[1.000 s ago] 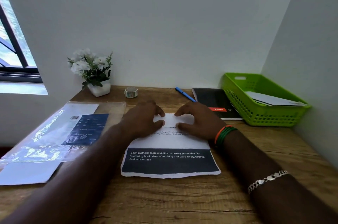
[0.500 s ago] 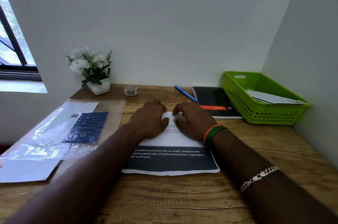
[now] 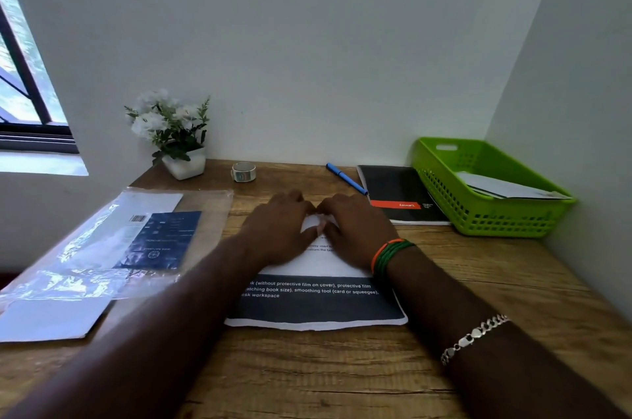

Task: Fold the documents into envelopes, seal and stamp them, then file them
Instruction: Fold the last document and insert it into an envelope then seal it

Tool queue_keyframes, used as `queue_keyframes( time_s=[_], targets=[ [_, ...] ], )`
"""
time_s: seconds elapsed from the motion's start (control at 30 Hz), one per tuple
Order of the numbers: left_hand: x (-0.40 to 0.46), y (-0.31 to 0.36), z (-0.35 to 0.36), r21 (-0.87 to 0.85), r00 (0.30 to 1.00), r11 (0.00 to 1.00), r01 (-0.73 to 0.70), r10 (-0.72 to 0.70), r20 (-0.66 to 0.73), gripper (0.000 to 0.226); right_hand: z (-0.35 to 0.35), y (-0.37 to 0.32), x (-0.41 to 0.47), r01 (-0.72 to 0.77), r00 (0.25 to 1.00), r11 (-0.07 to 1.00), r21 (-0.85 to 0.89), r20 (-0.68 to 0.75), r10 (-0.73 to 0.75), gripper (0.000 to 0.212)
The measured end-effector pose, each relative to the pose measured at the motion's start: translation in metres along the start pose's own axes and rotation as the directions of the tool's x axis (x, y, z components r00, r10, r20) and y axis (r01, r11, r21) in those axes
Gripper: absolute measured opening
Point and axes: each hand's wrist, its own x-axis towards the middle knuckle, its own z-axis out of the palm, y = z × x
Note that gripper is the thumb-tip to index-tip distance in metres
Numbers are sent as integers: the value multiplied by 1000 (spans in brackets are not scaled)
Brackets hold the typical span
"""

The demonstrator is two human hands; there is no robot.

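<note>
Both hands (image 3: 316, 230) flat on document (image 3: 318, 305)

You have one view only, from the camera on your head, so nothing is shared with a second view. It looks forward and down across the wooden desk (image 3: 478, 282) toward the white back wall, near enough that both your forearms enter from the bottom edge. Taking the desk as landmark: the wall corner rises behind its far right end, a window (image 3: 24, 93) sits beyond its left end, and its near edge falls below the frame. The wide lens bends lines outward.
</note>
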Motion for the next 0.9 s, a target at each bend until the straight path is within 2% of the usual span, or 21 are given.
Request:
queue_keyframes(
  time_s=[0.07, 0.2, 0.33, 0.5, 0.7, 0.9],
  targets=[
    [2, 4, 2, -20, 1000, 1000, -6, 6, -5, 50, 1, -2, 0, -14, 1000, 998, -56, 9, 14, 31],
    [5, -4, 0, -63, 998, 996, 69, -69, -12, 48, -2, -3, 0, -57, 998, 988, -147, -14, 55, 31],
    [5, -12, -2, -60, 993, 991, 118, -119, -15, 48, -7, 8, 2, -176, 984, 969, -174, -56, 168, 26],
    [4, -17, -5, -80, 988, 985, 151, -153, -12, 52, -14, 27, 0, -298, 955, 925, -235, -79, 287, 30],
    [4, -20, -3, -78, 987, 984, 159, -160, -6, 53, -10, 30, 0, -323, 944, 924, -203, -130, 302, 30],
    [3, -18, -2, -77, 986, 983, 164, -166, -22, 52, -2, 33, 5, -287, 957, 955, -82, -80, 280, 28]
  ],
)
